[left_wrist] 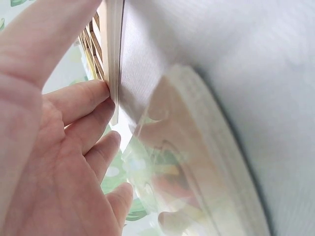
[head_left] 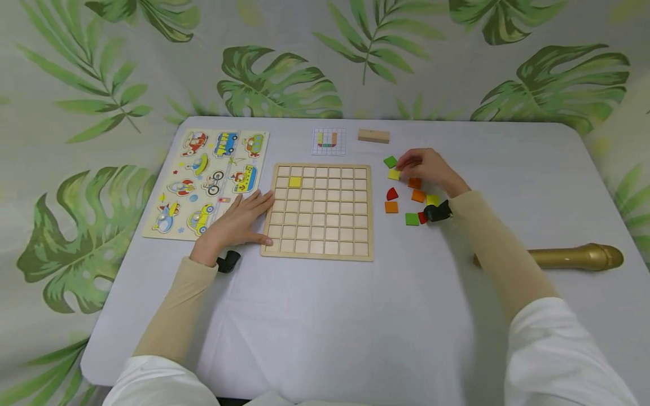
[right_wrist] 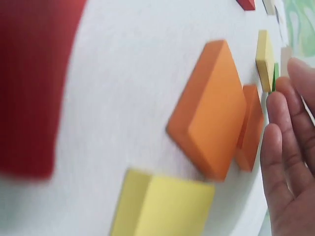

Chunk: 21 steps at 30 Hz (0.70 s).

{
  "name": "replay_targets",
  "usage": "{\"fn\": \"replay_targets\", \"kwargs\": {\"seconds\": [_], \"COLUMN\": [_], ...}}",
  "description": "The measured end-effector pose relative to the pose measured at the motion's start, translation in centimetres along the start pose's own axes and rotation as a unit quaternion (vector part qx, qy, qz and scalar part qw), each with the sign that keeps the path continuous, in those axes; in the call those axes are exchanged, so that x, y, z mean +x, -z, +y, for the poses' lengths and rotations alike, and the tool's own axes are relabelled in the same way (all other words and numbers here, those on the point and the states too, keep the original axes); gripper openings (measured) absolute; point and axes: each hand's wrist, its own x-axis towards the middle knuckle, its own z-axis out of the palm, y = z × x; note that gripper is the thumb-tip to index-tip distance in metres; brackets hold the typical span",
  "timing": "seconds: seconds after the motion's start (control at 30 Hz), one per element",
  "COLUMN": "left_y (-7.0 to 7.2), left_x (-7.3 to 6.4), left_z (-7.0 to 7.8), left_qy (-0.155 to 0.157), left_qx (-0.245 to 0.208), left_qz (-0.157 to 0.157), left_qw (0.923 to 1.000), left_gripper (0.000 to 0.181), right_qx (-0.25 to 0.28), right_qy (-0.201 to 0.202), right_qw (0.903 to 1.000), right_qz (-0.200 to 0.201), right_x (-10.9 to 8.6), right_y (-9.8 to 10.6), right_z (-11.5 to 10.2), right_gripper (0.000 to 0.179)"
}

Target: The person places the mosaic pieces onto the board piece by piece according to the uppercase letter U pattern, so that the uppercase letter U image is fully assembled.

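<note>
A wooden grid board (head_left: pixel 317 258) lies mid-table, with one yellow square tile (head_left: pixel 295 182) in an upper-left cell. My left hand (head_left: pixel 241 217) rests at the board's left edge, fingers spread and thumb near its lower-left corner; the left wrist view shows fingertips against the board's side (left_wrist: pixel 113 59). Over the loose tiles right of the board is my right hand (head_left: pixel 425 168), its fingertips beside a yellow tile (head_left: pixel 393 175). In the right wrist view the fingers (right_wrist: pixel 275 147) are fairly straight, close to that yellow tile (right_wrist: pixel 265 59), with nothing visibly held.
Loose tiles include a green square (head_left: pixel 390 162), a red quarter-round (head_left: pixel 392 194) and an orange square (head_left: pixel 391 207). A pattern card (head_left: pixel 329 141) and wooden block (head_left: pixel 373 136) lie behind the board. A picture puzzle (head_left: pixel 175 163) is at left, a gold recorder-like tube (head_left: pixel 574 257) at right.
</note>
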Motion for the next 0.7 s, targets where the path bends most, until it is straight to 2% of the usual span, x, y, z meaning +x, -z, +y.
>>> {"fn": "replay_targets", "kwargs": {"seconds": [0.2,0.4,0.7], "left_y": [0.0,0.0,0.0], "left_x": [-0.1,-0.1,-0.1], "left_z": [0.0,0.0,0.0], "left_qy": [-0.001,0.0,0.004], "left_qx": [-0.003,-0.002,-0.005], "left_qz": [0.001,-0.001,-0.005], "left_qw": [1.0,1.0,1.0], "left_gripper": [0.104,0.103,0.103], "right_qx": [-0.034,-0.057,-0.028], "right_qy": [-0.029,-0.03,-0.041], "right_qw": [0.999,0.9979,0.9987], "right_qz": [0.006,0.011,-0.004], "right_x": [0.2,0.2,0.4], "right_y": [-0.7,-1.1,-0.7], "right_z": [-0.5,-0.8,-1.2], "right_gripper": [0.021,0.021,0.018]}}
